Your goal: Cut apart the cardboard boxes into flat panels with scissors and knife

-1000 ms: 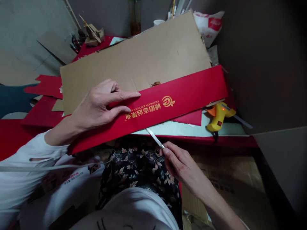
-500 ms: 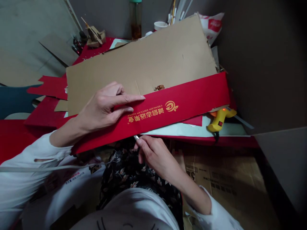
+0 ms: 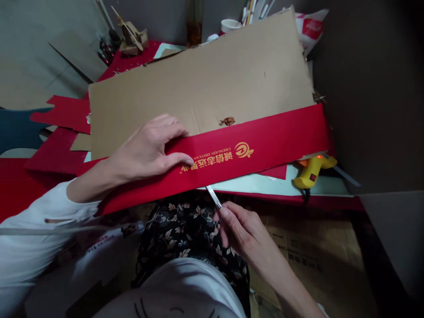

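Note:
A long red cardboard strip (image 3: 281, 132) with gold lettering lies slantwise along the front of the table. My left hand (image 3: 154, 143) is closed on it, thumb on the printed face and fingers bent at the far edge. In my right hand (image 3: 243, 225) is a utility knife (image 3: 213, 196), pinched between thumb and fingers below the strip's near edge. Its silver blade points up at that edge; whether the tip touches is unclear. Under the strip is a large brown cardboard sheet (image 3: 212, 79) with a torn spot.
A yellow glue gun (image 3: 309, 173) with a lit red light lies by the strip's right end. At the back stand a white cup-like container (image 3: 231, 25) and a red-and-white plastic bag (image 3: 309, 31). Red cardboard scraps (image 3: 68, 115) lie left. A grey wall borders the right side.
My right hand has drawn back down and right, showing more of the knife blade. My left index finger, stretched out before, is now bent at the strip's far edge. The view has shifted slightly.

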### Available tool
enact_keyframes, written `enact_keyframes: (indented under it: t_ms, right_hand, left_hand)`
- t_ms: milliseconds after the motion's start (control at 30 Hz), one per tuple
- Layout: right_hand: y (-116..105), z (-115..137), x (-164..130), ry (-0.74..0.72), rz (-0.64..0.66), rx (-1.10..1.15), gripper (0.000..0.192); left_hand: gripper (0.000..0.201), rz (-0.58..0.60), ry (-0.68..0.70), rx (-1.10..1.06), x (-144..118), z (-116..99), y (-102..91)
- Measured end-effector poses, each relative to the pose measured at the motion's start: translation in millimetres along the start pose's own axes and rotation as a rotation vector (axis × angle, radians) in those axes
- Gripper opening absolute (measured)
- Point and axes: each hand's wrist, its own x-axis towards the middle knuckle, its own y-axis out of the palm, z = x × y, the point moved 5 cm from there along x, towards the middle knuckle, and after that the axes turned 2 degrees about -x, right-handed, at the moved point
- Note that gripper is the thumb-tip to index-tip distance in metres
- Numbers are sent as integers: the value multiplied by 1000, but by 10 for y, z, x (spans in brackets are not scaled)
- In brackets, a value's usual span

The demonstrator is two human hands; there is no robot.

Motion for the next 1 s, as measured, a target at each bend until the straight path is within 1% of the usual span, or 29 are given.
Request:
enact_keyframes:
  t_ms: [100,167,267,333,467,567,733,900,1000]
  right_hand:
    - [-36,-51,-135,32,4,-7,40]
    - [-38,-72,-193,40,13,-18,40]
    - [-34,-115,-247,44,27,-33,42]
    - [-34,-150,-262,45,29,-19,42]
    - [-35,-172,-230,18,-11,35,40]
    - [-8,-136,-156,-17,-23,61,39]
    - [40,-47,-32,-65,-13,41,37]
    - [10,-97,-65,-38,-19,-7,38]
    - [-34,-184,-148,1,-46,14,40]
  left_hand:
    - [34,162,-189,-85,59,82,38]
    - [31,265,-285,-150,82,85,41]
    - [29,321,-361,-210,97,54,-3]
    - [29,318,-368,-240,89,51,-29]
    - [28,275,-336,-318,51,103,-28]
    - [27,248,-347,-340,30,144,-13]
    - [27,228,-321,-327,45,108,-14]
    - [31,225,-376,-364,25,130,33]
    - [29,225,-359,-387,25,141,35]
